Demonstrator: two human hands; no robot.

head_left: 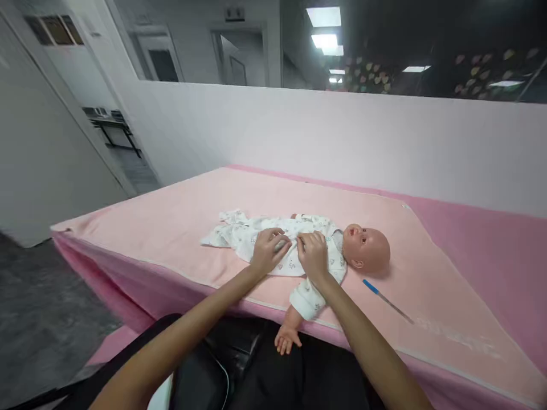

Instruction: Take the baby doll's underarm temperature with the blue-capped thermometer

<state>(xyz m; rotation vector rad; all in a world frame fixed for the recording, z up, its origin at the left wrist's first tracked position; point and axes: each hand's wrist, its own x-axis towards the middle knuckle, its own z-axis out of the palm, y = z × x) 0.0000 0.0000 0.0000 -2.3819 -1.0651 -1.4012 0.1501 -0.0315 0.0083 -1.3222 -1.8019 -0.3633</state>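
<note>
A baby doll lies on its back across the table, its bald head to the right. It wears a white printed baby romper with long sleeves; the empty-looking leg end spreads flat to the left. My left hand is closed over the romper's middle, thumb and fingers pinching the cloth. Close beside it, my right hand pinches the front at the doll's chest. The exact bit of cloth under the fingertips is hidden. One doll arm hangs over the table's near edge, palm up.
A thin metal tool with a blue handle lies right of the doll, below its head. A pale pink towel covers the table over a darker pink cloth. A white wall with a window above stands behind.
</note>
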